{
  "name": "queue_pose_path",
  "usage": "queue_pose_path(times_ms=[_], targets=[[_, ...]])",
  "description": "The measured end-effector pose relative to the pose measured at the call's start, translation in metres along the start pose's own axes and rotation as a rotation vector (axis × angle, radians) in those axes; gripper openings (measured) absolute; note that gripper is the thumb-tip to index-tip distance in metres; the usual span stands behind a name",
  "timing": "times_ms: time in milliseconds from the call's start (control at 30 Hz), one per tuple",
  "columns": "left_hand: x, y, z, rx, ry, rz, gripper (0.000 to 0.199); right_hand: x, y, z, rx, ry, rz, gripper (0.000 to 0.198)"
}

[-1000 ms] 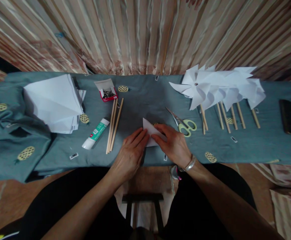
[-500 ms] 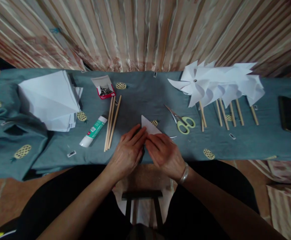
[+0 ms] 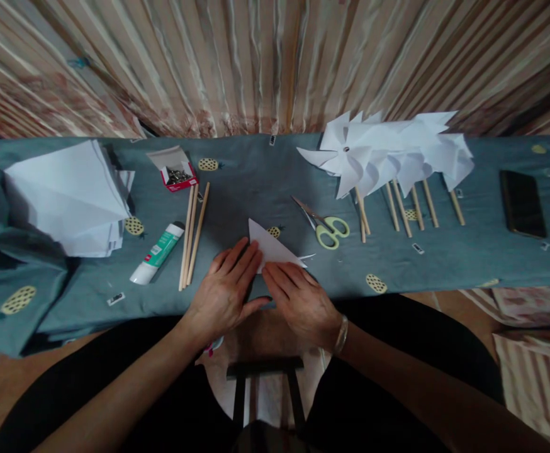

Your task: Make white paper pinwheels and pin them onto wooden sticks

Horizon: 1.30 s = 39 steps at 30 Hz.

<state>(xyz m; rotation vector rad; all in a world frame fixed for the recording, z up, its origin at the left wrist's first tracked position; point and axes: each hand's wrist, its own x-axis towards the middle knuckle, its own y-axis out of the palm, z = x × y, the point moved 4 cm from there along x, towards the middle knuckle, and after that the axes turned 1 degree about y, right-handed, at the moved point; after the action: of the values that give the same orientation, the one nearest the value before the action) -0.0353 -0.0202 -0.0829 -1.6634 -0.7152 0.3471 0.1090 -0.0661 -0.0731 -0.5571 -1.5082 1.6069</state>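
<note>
A white sheet of paper folded into a triangle (image 3: 271, 245) lies near the front edge of the cloth-covered table. My left hand (image 3: 225, 283) rests flat with fingers stretched out, its fingertips on the triangle's left side. Along the lower edge of the paper, my right hand (image 3: 301, 299) presses with its fingers extended and close together; its fingertips cover part of that edge. Just right of the paper lie scissors (image 3: 323, 225) with light green handles, blades pointing up and left. A thin white paper sliver (image 3: 307, 257) sits beside the triangle's right corner.
At the left are a stack of white paper (image 3: 67, 201), a glue stick (image 3: 158, 253), wooden sticks (image 3: 194, 236) and a red box of small metal pieces (image 3: 179, 178). Several paper pinwheels (image 3: 383, 154) lie back right; a phone (image 3: 523, 202) is at far right.
My fingers have flattened and spread along the folded paper, and more of the triangle shows. The whole view has shifted, so the table's things appear further left.
</note>
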Motion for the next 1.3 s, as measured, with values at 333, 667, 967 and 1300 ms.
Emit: queue_pose_path(times_ms=[333,667,967,1300], targets=[[-0.008,-0.004,0.01,0.006,0.121,0.118,0.08,-0.037,-0.018,-0.022,-0.032,0.088,-0.123,0.039],[-0.011,-0.011,0.014,-0.092,0.027,0.07,0.069,-0.023,-0.025,-0.073,0.032,0.267,-0.204,0.037],[0.0,-0.007,0.014,-0.454,-0.459,-0.314,0.08,0.021,-0.032,-0.115,0.06,0.414,-0.234,0.035],[-0.004,-0.019,-0.007,-0.602,-0.621,-0.339,0.024,-0.007,-0.039,-0.06,0.455,0.438,-0.234,0.016]])
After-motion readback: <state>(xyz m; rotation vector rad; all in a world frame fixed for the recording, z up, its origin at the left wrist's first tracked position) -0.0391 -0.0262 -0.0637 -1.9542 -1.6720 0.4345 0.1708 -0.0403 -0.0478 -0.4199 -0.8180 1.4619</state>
